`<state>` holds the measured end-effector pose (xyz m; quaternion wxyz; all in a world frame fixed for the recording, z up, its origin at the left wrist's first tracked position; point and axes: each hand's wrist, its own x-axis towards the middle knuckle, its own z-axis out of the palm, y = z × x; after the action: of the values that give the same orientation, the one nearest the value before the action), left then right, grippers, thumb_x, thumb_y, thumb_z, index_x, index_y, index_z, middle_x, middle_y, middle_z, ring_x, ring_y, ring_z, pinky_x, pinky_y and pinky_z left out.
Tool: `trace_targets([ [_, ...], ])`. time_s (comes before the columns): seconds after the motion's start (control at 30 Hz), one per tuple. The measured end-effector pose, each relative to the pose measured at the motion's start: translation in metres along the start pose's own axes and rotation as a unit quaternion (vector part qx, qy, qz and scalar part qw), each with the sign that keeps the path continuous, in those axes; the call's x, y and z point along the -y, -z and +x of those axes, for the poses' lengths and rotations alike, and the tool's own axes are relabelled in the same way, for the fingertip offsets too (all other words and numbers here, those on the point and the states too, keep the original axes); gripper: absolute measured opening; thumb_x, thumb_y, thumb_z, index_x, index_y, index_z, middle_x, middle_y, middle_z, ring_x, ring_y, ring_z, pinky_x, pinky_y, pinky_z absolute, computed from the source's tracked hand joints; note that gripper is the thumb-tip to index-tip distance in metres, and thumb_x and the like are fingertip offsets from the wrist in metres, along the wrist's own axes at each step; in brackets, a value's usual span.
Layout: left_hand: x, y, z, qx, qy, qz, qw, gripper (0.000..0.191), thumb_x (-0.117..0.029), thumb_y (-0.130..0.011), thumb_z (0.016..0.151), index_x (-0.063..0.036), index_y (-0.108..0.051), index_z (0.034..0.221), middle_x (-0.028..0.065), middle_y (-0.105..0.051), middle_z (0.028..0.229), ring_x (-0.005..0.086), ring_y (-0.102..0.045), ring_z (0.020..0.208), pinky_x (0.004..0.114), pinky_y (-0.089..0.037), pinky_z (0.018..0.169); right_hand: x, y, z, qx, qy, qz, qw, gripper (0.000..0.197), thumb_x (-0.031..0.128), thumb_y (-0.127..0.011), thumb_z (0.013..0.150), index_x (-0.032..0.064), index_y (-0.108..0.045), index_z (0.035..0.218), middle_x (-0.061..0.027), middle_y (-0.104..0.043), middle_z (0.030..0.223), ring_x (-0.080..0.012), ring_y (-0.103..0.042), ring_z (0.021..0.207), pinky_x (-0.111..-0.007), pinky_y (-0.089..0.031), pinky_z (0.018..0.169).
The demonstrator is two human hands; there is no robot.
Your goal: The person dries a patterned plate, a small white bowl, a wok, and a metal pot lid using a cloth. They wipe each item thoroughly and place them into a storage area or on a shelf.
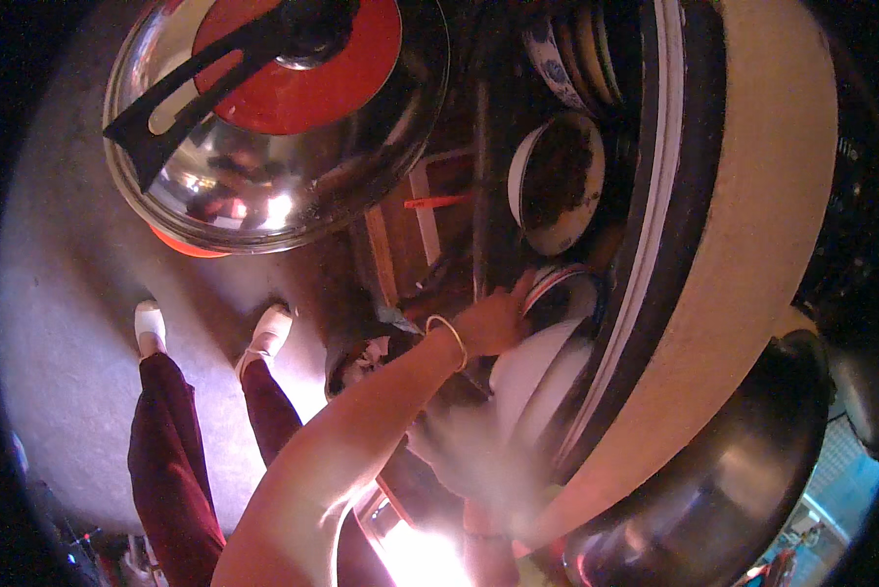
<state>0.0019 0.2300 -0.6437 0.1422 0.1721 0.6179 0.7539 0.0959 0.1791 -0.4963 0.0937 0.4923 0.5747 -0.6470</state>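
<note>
My left hand (492,323), with a thin bangle on its wrist, reaches to a bowl with a striped rim (565,287). Its fingers close on the near side of that rim. Just below stand white bowls or plates (538,374), nested and tilted on edge. Blurred by motion, my right hand (476,458) is close beneath these white dishes; whether it holds anything cannot be made out. Beyond the striped bowl sits a white bowl with dark contents or stains (564,187). Farther up are several stacked dishes, one blue-patterned (557,62).
A steel lid with a red centre and black handle (278,165) covers an orange-edged vessel at upper left. A pale curved edge (762,161) runs down the right, with a large dark pan (703,477) beyond it. Crumpled scraps (366,363) lie in a dark container.
</note>
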Motion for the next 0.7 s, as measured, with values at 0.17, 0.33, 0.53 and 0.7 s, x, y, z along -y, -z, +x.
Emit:
trace_targets([
  [0.17, -0.016, 0.01, -0.008, 0.032, 0.028, 0.05, 0.998, 0.074, -0.018, -0.048, 0.08, -0.0038, -0.008, 0.14, 0.0396, -0.047, 0.106, 0.0472, -0.057, 0.087, 0.048, -0.045, 0.083, 0.003, -0.005, 0.008, 0.023, 0.005, -0.005, 1.0, 0.048, 0.019, -0.059, 0.082, 0.0026, -0.044, 0.125, -0.0105, -0.055, 0.114, -0.0222, -0.054, 0.101, -0.034, -0.044, 0.087],
  [0.33, -0.024, 0.004, -0.006, 0.006, 0.102, -0.049, 0.994, 0.075, -0.019, -0.048, 0.08, -0.0041, -0.005, 0.14, 0.0391, -0.048, 0.106, 0.0478, -0.056, 0.087, 0.048, -0.044, 0.084, 0.008, -0.009, 0.014, 0.027, 0.011, -0.005, 1.0, 0.048, 0.018, -0.059, 0.082, 0.0027, -0.044, 0.125, -0.0105, -0.055, 0.115, -0.0224, -0.054, 0.102, -0.034, -0.044, 0.087],
  [0.53, 0.031, -0.028, -0.005, -0.016, 0.022, 0.045, 0.999, 0.074, -0.028, -0.049, 0.084, -0.004, -0.006, 0.14, 0.0362, -0.052, 0.103, 0.0472, -0.057, 0.088, 0.047, -0.046, 0.081, 0.009, -0.027, 0.026, 0.053, 0.013, 0.007, 0.998, 0.048, 0.018, -0.059, 0.082, 0.0029, -0.044, 0.125, -0.0104, -0.055, 0.115, -0.0226, -0.054, 0.102, -0.034, -0.044, 0.088],
  [0.7, -0.062, 0.071, -0.067, 0.004, 0.164, -0.062, 0.985, 0.057, -0.036, -0.049, 0.087, -0.0037, -0.032, 0.131, 0.0286, -0.056, 0.104, 0.0425, -0.058, 0.089, 0.044, -0.047, 0.078, 0.016, -0.031, 0.029, 0.057, 0.02, 0.031, 0.998, 0.048, 0.017, -0.059, 0.082, 0.003, -0.044, 0.125, -0.0104, -0.054, 0.116, -0.0229, -0.054, 0.103, -0.035, -0.044, 0.089],
])
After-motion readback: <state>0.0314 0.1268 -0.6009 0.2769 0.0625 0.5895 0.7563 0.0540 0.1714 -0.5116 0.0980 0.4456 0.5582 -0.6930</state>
